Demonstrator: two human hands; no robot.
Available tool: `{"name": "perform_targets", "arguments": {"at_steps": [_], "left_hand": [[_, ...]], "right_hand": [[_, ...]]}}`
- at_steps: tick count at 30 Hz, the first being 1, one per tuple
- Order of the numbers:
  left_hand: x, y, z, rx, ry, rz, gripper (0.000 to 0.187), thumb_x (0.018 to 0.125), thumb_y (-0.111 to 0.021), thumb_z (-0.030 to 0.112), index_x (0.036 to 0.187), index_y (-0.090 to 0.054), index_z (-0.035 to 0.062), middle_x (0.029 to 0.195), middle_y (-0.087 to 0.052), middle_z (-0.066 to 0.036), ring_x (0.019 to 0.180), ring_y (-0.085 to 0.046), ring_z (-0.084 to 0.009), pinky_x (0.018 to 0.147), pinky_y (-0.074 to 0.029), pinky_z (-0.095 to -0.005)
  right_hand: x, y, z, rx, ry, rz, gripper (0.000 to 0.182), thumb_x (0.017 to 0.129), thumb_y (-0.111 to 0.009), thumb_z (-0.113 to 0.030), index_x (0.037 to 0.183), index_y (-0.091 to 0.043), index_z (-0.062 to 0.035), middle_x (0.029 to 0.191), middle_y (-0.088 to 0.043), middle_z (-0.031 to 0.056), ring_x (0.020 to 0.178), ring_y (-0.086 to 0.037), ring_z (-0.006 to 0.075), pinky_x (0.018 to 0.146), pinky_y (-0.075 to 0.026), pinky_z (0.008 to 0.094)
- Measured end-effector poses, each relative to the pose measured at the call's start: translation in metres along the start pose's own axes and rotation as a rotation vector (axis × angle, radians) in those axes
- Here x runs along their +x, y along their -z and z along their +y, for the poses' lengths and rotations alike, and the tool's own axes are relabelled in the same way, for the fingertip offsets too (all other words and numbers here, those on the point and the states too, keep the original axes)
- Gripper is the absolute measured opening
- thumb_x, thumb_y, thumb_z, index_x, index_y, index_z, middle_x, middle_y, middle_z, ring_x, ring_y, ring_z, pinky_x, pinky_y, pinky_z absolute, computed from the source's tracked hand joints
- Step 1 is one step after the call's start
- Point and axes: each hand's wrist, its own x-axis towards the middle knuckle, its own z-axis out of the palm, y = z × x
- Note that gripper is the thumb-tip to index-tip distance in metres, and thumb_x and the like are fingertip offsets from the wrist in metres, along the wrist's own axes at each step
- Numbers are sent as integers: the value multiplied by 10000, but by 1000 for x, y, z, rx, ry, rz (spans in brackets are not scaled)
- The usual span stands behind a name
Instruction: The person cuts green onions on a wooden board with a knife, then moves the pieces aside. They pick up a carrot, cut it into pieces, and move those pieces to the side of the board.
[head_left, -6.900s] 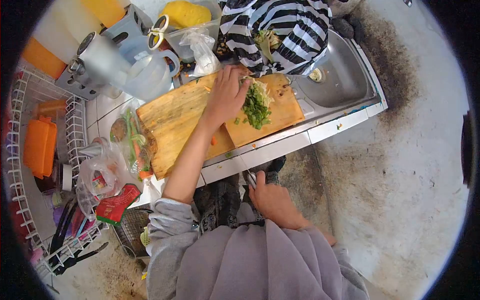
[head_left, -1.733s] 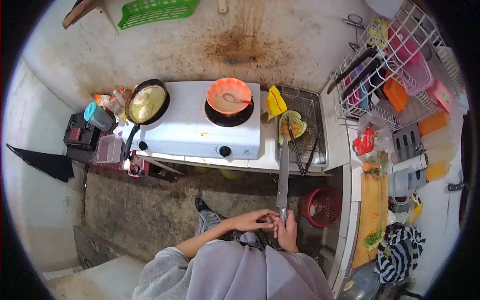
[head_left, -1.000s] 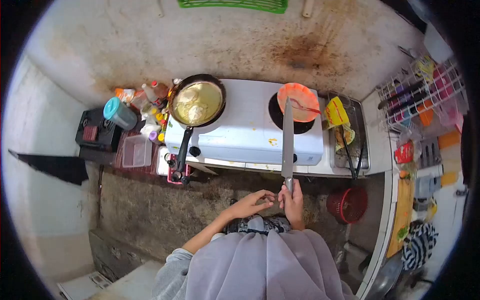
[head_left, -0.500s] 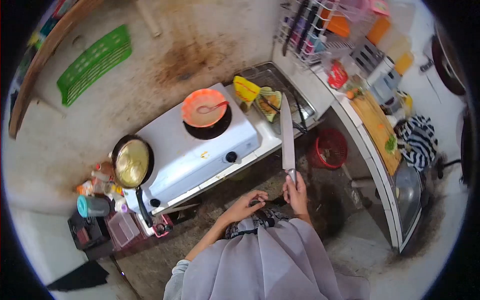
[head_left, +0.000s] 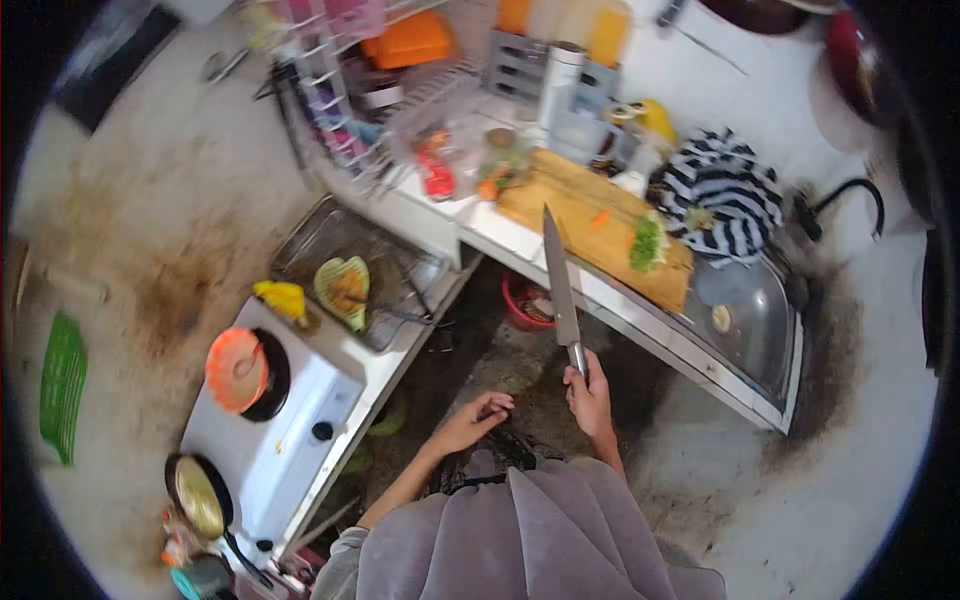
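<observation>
A large kitchen knife [head_left: 561,285] stands blade up in my right hand [head_left: 590,402], its fingers wrapped round the handle. Its tip points toward the wooden cutting board [head_left: 590,225] on the tiled counter. Chopped green leaves [head_left: 646,246] and a small orange piece [head_left: 600,218] lie on that board. My left hand [head_left: 473,420] hangs in front of my body with fingers loosely curved and apart, holding nothing.
At left, a white gas stove [head_left: 310,400] carries an orange bowl [head_left: 236,370] and a frying pan [head_left: 200,497]. A metal tray [head_left: 300,235] holds a leaf-shaped dish [head_left: 343,287]. Right of the board are a striped cloth [head_left: 720,190] and a sink [head_left: 765,340]. Below sits a red basket [head_left: 522,303].
My view has swung right, from the stove toward the counter with the cutting board. The knife stays in my right hand; my left hand remains near my waist.
</observation>
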Motion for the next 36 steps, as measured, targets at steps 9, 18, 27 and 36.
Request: {"name": "perform_targets", "arguments": {"at_steps": [9, 18, 27, 36], "left_hand": [[161, 33, 75, 263, -192, -25, 254, 876, -566, 43, 1128, -540, 47, 1048, -553, -48, 1010, -534, -137, 872, -447, -293], [350, 38, 105, 933, -456, 134, 336, 766, -653, 201, 1066, -586, 67, 1045, -575, -133, 1012, -534, -329, 862, -425, -406], [372, 52, 101, 854, -549, 89, 195, 720, -723, 191, 888, -707, 93, 842, -622, -71, 834, -594, -255, 737, -481, -366], [369, 52, 91, 837, -546, 145, 218, 734, -723, 187, 912, -714, 60, 745, -588, -96, 754, -566, -251, 689, -458, -343]], "right_hand": [[12, 71, -6, 38, 50, 201, 383, 908, -495, -137, 1278, -435, -57, 725, -505, -9, 537, -427, 58, 477, -342, 217], [0, 64, -15, 129, -94, 430, 394, 917, -512, -123, 1299, -421, -88, 740, -490, -29, 502, -402, 33, 427, -311, 196], [19, 21, -13, -141, -124, 394, 389, 931, -489, -139, 1296, -369, -80, 943, -608, 116, 784, -600, 189, 591, -456, 296], [74, 19, -30, -538, 41, 388, 466, 910, -495, -133, 1346, -334, -100, 970, -597, 283, 846, -587, 463, 700, -473, 508]]}}
